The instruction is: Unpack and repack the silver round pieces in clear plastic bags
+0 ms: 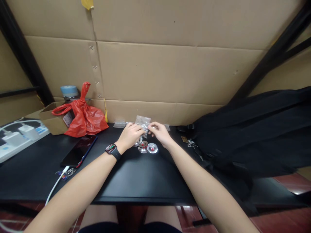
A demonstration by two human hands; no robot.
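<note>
Between my hands a small clear plastic bag (143,120) stands up near the back of the black table, and what is inside it is too small to make out. My left hand (130,136), wearing a black smartwatch (112,149) at the wrist, has its fingers closed at the bag's left side. On the other side my right hand (159,133) pinches the bag's edge between thumb and fingers. Just below lie several shiny round metal discs with red centres; one disc (152,148) sits apart on the right, and others (143,149) overlap partly under my left hand.
Flat clear plastic bags (120,124) lie along the cardboard wall (155,71). Leftward are a knotted red plastic bag (85,118), a cardboard box (53,119), a charging phone (79,151) and a power strip (21,139). A black backpack (255,132) and keys (191,144) occupy the right.
</note>
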